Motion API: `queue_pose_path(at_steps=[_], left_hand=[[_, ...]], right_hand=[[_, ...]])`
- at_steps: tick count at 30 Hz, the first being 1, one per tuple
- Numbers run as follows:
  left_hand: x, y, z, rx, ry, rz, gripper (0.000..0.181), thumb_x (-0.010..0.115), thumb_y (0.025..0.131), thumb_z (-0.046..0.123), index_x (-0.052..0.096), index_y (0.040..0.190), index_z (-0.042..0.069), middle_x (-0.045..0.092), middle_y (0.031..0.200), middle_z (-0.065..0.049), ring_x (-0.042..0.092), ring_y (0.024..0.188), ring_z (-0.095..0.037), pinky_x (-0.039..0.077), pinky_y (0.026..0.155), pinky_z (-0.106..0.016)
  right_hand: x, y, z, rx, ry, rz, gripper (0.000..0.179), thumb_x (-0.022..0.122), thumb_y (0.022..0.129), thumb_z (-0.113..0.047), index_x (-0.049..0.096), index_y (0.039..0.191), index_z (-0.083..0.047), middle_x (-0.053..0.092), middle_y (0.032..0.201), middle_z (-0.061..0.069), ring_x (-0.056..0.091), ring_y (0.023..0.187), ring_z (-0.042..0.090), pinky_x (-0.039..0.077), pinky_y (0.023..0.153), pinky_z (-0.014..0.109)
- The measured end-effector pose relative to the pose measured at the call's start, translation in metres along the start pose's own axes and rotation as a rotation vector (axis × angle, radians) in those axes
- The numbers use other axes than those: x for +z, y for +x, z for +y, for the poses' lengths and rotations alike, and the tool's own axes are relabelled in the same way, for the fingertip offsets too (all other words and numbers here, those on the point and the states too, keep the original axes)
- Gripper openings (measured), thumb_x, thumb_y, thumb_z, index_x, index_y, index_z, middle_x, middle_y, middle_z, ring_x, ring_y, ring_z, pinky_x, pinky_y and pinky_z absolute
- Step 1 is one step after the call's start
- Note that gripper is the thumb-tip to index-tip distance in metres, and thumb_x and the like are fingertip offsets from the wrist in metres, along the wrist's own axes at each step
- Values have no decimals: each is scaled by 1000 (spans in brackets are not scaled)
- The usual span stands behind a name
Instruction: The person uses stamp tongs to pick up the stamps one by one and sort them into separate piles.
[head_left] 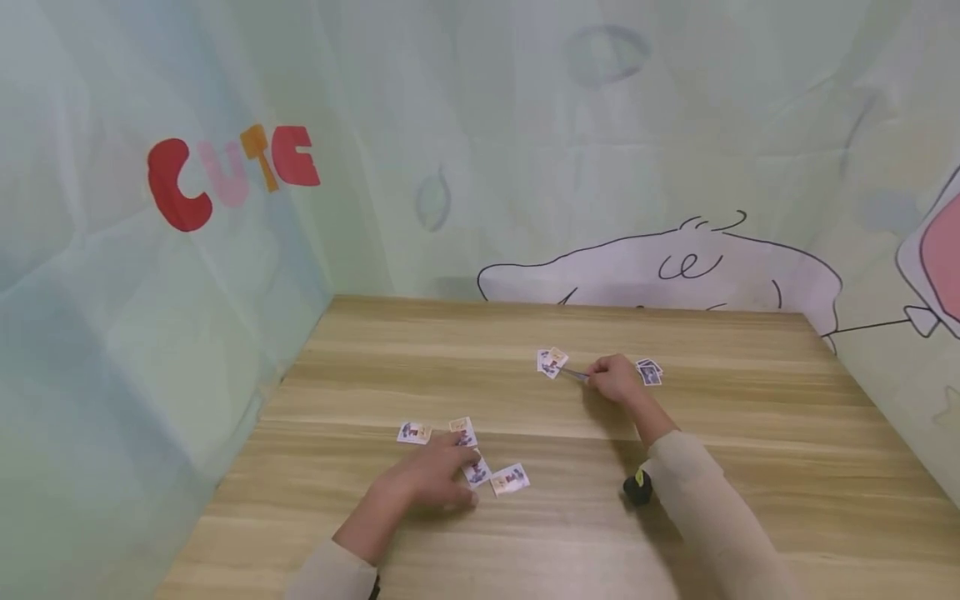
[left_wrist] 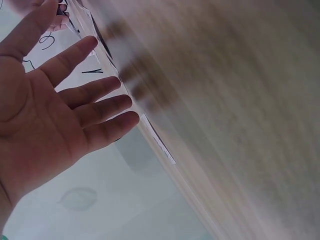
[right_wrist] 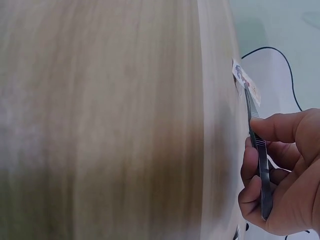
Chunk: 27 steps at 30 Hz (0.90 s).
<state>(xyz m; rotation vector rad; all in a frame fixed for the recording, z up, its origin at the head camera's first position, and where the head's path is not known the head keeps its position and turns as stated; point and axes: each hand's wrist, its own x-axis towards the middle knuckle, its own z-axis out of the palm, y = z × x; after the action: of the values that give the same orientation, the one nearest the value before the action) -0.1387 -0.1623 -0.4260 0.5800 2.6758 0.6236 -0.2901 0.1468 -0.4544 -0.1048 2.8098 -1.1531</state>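
Note:
My right hand (head_left: 617,380) pinches metal tweezers (right_wrist: 263,170) between thumb and fingers. The tweezer tips meet a small printed card (head_left: 552,363), which overlaps another card on the table; in the right wrist view this card (right_wrist: 240,75) looks tilted at the tips. My left hand (head_left: 429,473) spreads its fingers over several small picture cards, with fingertips at an upper card (head_left: 463,428) and a middle card (head_left: 476,471). One card (head_left: 413,432) lies to its left and another (head_left: 511,480) to its right. In the left wrist view the left hand (left_wrist: 45,110) shows straight fingers and holds nothing.
A small fanned pile of dark-faced cards (head_left: 649,372) lies just right of my right hand. All this is on a wooden table (head_left: 360,358), with printed fabric walls (head_left: 420,167) behind it and at both sides. A black band (head_left: 638,488) sits at the right sleeve.

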Motion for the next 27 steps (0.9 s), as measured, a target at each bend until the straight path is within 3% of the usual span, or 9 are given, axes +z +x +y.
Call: queue_pose_path(at_steps=[15,21,27], left_hand=[[-3,1,3,7,23,-26,53,73,75,30,60,122,8,38,140,-21,36,127,-38,30,101,-54],[-2,0,1,10,20,-23,52,73,75,29,60,121,7,38,140,-21,35,127,-38,30,101,-55],[-3,-1,2,4,21,-26,53,74,75,29,60,122,7,38,140,-21,34,128,-38,29,102,-54]], right_hand=[[-4,2,2,13,-75,1,16,66,76,-7,69,88,2,63,80,9,53,72,23,44,62,32],[-10,-7,-4,11,-166,20,15,64,73,-11,70,84,-2,64,80,9,55,71,25,45,62,36],[-17,-21,-14,2,-161,28,15,62,74,-9,70,84,-1,64,78,9,54,71,26,45,62,37]])
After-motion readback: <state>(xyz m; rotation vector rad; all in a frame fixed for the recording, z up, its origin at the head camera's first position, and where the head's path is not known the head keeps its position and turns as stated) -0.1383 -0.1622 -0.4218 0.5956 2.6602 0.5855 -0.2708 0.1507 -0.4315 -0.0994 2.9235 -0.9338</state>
